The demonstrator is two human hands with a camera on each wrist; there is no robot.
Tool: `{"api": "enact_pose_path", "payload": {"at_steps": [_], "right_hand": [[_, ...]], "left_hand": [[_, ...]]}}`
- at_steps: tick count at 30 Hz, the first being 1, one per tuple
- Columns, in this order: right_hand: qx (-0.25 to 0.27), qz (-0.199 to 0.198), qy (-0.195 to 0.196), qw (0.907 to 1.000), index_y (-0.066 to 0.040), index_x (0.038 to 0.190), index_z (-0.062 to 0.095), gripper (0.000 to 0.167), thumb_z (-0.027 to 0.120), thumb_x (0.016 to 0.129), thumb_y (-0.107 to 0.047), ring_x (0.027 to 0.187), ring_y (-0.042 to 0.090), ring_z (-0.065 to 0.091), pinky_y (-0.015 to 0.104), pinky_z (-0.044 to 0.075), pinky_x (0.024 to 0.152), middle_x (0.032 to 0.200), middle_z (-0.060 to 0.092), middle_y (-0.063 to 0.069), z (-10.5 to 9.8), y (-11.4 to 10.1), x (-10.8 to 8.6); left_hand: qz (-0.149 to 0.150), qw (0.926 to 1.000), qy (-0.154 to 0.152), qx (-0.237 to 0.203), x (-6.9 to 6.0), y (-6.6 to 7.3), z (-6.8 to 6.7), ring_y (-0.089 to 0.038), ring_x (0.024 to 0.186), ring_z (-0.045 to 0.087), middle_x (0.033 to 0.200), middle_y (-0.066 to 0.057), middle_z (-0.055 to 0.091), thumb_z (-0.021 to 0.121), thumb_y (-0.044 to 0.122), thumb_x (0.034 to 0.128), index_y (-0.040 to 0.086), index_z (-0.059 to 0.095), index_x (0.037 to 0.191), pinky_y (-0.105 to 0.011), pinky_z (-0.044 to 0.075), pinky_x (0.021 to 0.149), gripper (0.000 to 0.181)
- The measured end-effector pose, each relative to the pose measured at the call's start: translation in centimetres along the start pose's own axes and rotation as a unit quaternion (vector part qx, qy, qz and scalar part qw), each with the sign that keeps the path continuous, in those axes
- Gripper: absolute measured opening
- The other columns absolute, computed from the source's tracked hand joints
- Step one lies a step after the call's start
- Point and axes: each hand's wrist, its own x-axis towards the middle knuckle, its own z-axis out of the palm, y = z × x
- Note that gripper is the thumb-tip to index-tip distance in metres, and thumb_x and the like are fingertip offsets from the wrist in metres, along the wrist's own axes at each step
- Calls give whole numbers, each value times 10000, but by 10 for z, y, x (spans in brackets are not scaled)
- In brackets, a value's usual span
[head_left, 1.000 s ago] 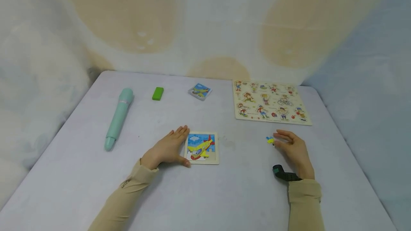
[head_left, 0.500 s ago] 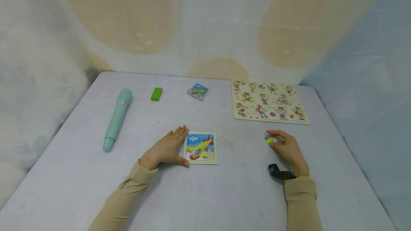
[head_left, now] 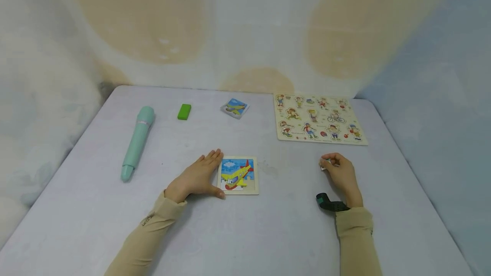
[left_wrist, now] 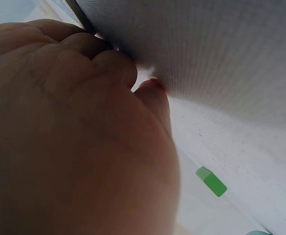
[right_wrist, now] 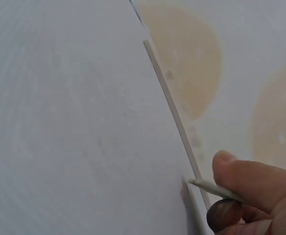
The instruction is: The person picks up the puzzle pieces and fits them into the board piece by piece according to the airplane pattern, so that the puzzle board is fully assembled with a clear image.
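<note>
A small wooden airplane jigsaw puzzle (head_left: 238, 175) lies in its frame near the middle of the table, with a bare patch at its lower right. My left hand (head_left: 196, 179) rests flat along the frame's left edge, fingers and thumb spread. To the right of the puzzle, my right hand (head_left: 341, 177) pinches a puzzle piece (right_wrist: 213, 189) between thumb and fingers. Seen edge-on in the right wrist view, the piece is thin and pale. Fingers cover most of it in the head view, so its picture side is hidden.
A large wooden board with sports figures (head_left: 320, 119) lies at the back right. Toward the back are a small airplane picture card (head_left: 235, 108) and a green block (head_left: 184, 112). A mint-green microphone-shaped object (head_left: 138, 144) lies on the left.
My right fingers have closed on the puzzle piece, turning it so its blue and yellow picture no longer shows. The left hand stays at the puzzle frame. The whole head view shifts slightly.
</note>
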Motion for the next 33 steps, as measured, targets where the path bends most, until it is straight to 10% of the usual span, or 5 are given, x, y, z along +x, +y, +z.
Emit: {"api": "enact_pose_path", "payload": {"at_steps": [9, 19, 33], "right_hand": [[975, 167, -304, 9946, 16, 1217, 565, 430, 521, 998, -352, 542, 24, 409, 202, 368, 488, 712, 559, -205, 3, -10, 4], [1676, -330, -1613, 9720, -24, 1345, 525, 386, 552, 989, -169, 538, 32, 389, 193, 329, 502, 731, 603, -152, 32, -55, 14], [1079, -595, -2568, 9586, -1, 1069, 634, 194, 636, 916, -120, 597, 105, 432, 204, 341, 527, 767, 668, -103, 72, -97, -2]], "left_hand": [[-50, 10000, 4, 9, -3, -3, 0, -313, 1519, 84, 1630, -148, 114, 820, 555, 668, 7, 152, 1542, -511, 120, 1233, 1228], [-7, 10000, 1, -24, -1, -2, 1, -289, 1524, 68, 1632, -134, 99, 814, 570, 668, 17, 149, 1544, -492, 110, 1239, 1231], [1, 10000, 7, 95, -2, 4, -2, -297, 1521, 82, 1630, -140, 115, 815, 578, 662, 12, 150, 1543, -496, 120, 1236, 1240]]}}
